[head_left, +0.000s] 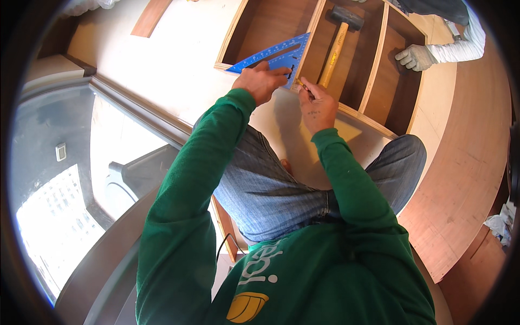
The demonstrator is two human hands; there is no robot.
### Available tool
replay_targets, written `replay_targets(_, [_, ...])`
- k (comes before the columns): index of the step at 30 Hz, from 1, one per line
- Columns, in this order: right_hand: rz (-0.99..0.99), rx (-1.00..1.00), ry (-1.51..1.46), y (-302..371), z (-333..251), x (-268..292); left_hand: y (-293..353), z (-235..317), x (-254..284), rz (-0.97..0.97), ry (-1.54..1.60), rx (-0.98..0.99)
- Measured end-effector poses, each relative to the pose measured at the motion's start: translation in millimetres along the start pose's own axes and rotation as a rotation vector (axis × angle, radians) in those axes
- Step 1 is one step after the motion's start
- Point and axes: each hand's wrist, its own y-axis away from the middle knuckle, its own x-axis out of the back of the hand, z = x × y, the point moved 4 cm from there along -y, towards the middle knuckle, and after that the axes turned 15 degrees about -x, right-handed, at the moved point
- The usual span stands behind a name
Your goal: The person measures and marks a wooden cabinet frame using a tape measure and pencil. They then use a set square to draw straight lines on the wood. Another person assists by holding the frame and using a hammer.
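Marking: step in hand, as I judge it — scribing a line on the plywood edge against the square.
Cabinet frame: lies flat before my knees, open compartments facing up.
Mallet: rests inside the middle compartment.
Blue square: across the frame's front corner.
Left hand: fingers pressed down on the square, pinning it.
Right hand: pinching a pencil, tip beside the square.
Gloved hand: another person's, on the far side panel.
Next: needs a steady square.

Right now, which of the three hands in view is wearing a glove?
The co-worker's hand at the upper right, resting on the plywood cabinet frame, wears a grey glove. The person's own left hand on the blue square and right hand are bare.
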Motion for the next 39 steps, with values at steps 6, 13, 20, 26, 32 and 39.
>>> replay_targets(6, [-0.004, 0.054, 0.049, -6, 3, -4, -1, 0, 1, -0.004, 0.003, 0.015])
replay_targets(13, [-0.023, 0.136, 0.123, -8, -3, -6, -2, 1, 3, -0.034, 0.005, 0.030])
replay_targets(20, [-0.231, 0.088, 0.296, 28, -17, 6, 0, 1, 3, -0.021, 0.016, 0.031])
replay_targets(26, [0.025, 0.202, 0.177, -14, -17, 6, -2, 1, 5, -0.012, 0.010, 0.029])
replay_targets(32, [-0.007, 0.204, 0.159, -14, -11, -3, 0, 0, 4, 0.001, 0.002, 0.023])
replay_targets(39, [-0.124, 0.140, 0.237, 5, -16, -3, -1, 2, 5, -0.006, 0.033, 0.039])
